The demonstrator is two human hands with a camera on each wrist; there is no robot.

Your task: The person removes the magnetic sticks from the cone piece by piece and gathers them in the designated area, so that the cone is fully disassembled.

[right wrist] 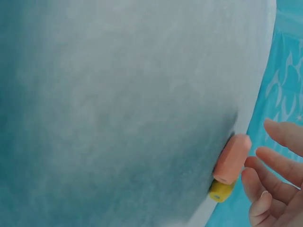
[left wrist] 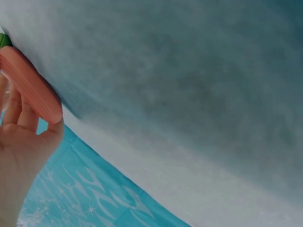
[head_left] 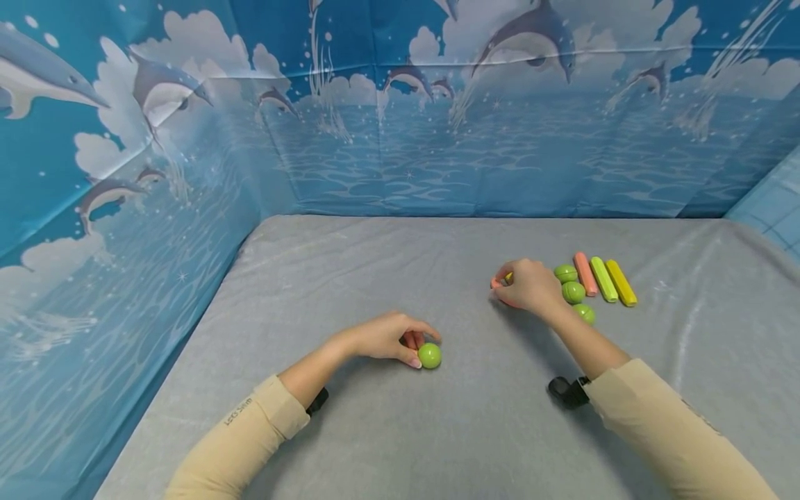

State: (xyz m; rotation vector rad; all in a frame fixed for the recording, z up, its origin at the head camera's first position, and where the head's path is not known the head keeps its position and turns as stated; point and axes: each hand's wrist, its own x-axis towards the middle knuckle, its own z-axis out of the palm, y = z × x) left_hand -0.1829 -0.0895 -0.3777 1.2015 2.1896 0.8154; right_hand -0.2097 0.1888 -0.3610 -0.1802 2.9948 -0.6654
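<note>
My left hand (head_left: 394, 338) is low over the cloth, thumb tip against a shiny green ball (head_left: 429, 355). In the left wrist view, this hand (left wrist: 23, 137) holds a ribbed salmon-pink stick (left wrist: 33, 85), thumb at its near end; a green piece (left wrist: 4, 40) shows at the far end. My right hand (head_left: 528, 285) is farther back, over a pink stick and a yellow stick it partly covers. The right wrist view has that pink stick (right wrist: 232, 158) above the yellow stick (right wrist: 221, 190), just beside the spread fingers (right wrist: 279, 163), which do not wrap it.
Right of the right hand lie several green balls (head_left: 572, 292). Beside them are a pink stick (head_left: 585, 273), a light-green stick (head_left: 603, 279) and a yellow stick (head_left: 621, 282). A grey cloth (head_left: 462, 430) covers the table; a blue dolphin-print curtain (head_left: 400, 153) borders it.
</note>
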